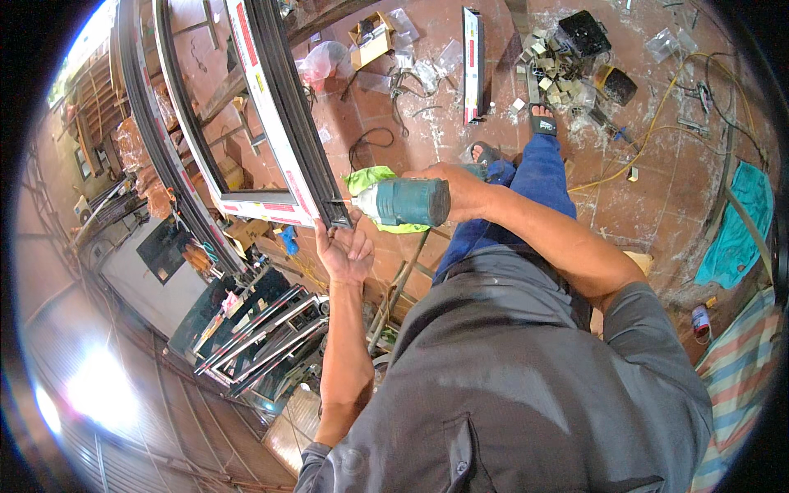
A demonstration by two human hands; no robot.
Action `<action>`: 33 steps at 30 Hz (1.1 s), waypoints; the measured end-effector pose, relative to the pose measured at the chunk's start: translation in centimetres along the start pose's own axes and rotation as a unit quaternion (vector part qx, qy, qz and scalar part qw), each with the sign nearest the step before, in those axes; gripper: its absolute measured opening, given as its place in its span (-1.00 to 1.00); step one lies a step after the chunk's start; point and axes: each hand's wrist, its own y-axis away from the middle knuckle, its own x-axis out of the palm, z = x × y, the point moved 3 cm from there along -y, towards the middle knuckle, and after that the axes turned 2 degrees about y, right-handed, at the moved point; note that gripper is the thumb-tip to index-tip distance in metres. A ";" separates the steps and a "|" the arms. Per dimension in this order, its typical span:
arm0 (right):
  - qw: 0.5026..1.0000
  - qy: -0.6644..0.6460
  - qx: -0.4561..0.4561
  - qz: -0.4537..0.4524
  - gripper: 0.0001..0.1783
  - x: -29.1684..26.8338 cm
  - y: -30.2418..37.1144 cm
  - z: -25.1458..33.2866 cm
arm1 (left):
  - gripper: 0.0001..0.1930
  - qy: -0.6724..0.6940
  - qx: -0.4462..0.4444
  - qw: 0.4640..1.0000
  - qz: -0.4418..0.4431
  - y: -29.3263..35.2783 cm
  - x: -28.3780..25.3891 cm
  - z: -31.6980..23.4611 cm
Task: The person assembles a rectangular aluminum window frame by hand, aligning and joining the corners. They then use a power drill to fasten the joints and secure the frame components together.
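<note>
My right hand [463, 191] is wrapped round the handle of a teal cordless drill [408, 203]. The drill lies level, its thin bit pointing left at the near corner of a dark aluminium frame [294, 115] with white, red-marked protective film. Just below that corner is my left hand [348, 253], fingers curled and thumb and fingertips gripping the profile's end. Whether the bit touches the metal is too small to tell. Behind the drill shows a bright yellow-green cloth or bag [370, 177], partly hidden.
More long frames [156, 123] stand at the left. A short profile piece [472, 66] lies on the tiled floor, near a heap of small metal offcuts [551, 70] and a black container [583, 34]. A yellow cable [649, 135] crosses the right side. Stacked profiles [263, 337] sit lower left.
</note>
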 end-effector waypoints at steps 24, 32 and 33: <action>0.965 0.135 -0.085 -0.207 -0.51 -10.6 8.8 -0.2 | -0.54 -0.217 -0.146 0.935 -0.239 2.8 -2.4 8.0; 0.838 0.325 0.216 -0.380 -0.45 -14.8 31.0 -4.5 | -0.65 -0.413 -0.176 0.893 -0.021 -9.8 6.3 16.4; 0.820 0.337 0.234 -0.400 -0.45 -14.2 33.8 -4.9 | -0.64 -0.428 -0.186 0.884 0.020 -11.1 8.7 17.5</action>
